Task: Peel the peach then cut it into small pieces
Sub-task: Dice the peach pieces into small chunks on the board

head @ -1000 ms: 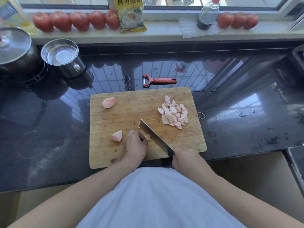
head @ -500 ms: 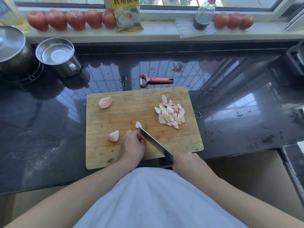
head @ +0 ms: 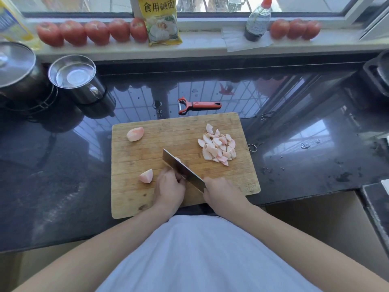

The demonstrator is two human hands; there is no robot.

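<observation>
A wooden cutting board (head: 147, 199) lies on a dark, glossy desk (head: 315, 169), its near edge reaching the desk's front edge just ahead of the person's body. The right hand (head: 223, 191) is wrapped round the handle of a cleaver (head: 181, 168) whose blade runs diagonally toward the board's middle. The left hand (head: 169, 185), fingers curled, steadies a peach piece (head: 178, 159) against the blade's left side; most of that piece is hidden. A pile of small cut pieces (head: 217, 145) sits toward the board's right edge, apart from the blade. One peach chunk (head: 145, 176) lies just left of the left hand, another chunk (head: 135, 134) near the far left corner. A red peeler (head: 197, 105) lies on the desk just beyond the board's far edge. Bare desk stretches to either side. A steel cup (head: 76, 80) stands far left.
</observation>
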